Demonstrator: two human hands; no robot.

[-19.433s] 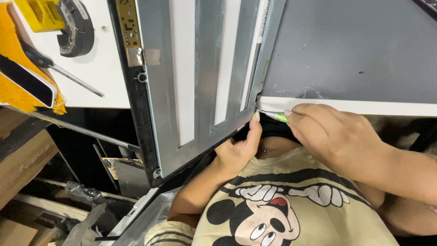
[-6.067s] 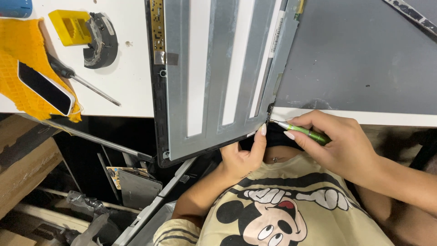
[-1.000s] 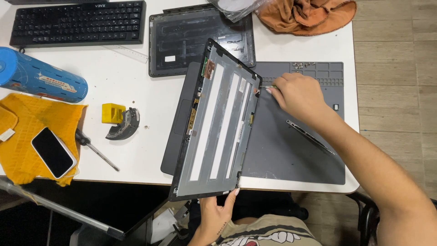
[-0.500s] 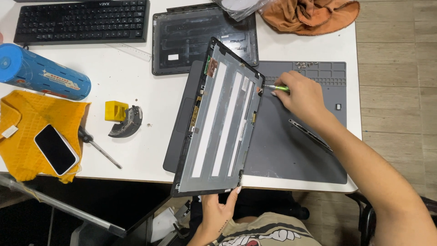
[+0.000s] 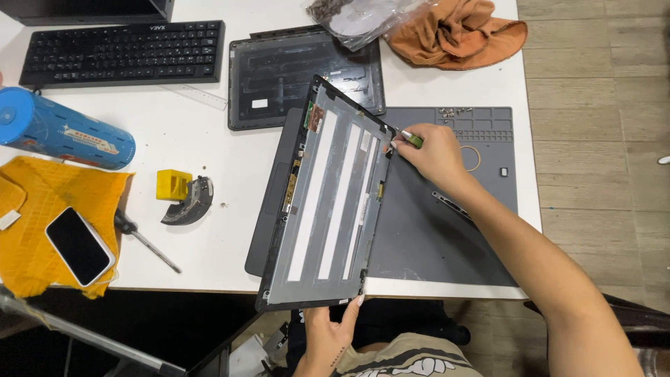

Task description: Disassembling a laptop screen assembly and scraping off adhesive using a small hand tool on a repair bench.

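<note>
The laptop display panel (image 5: 328,209) stands tilted over the grey work mat (image 5: 447,244). It is judged thin, light and fragile: support by the edges only. The left hand (image 5: 333,334) grips its bottom edge. The right hand (image 5: 431,150) pinches a green-handled tool (image 5: 412,139) against its upper right edge. The mat's small tray compartments (image 5: 464,115) hold tiny parts, probably screws.

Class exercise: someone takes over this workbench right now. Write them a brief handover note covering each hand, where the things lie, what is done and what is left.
Left hand: props the near edge of the grey flat display panel, tilted up over the grey rubber work mat.
Right hand: holds a small green-handled tool at the panel's far right edge.
Nearby: black plastic back cover, black-handled screwdriver on the white table.
Done: panel lifted free of the cover.
Left: cannot tell beyond work along that edge.
</note>
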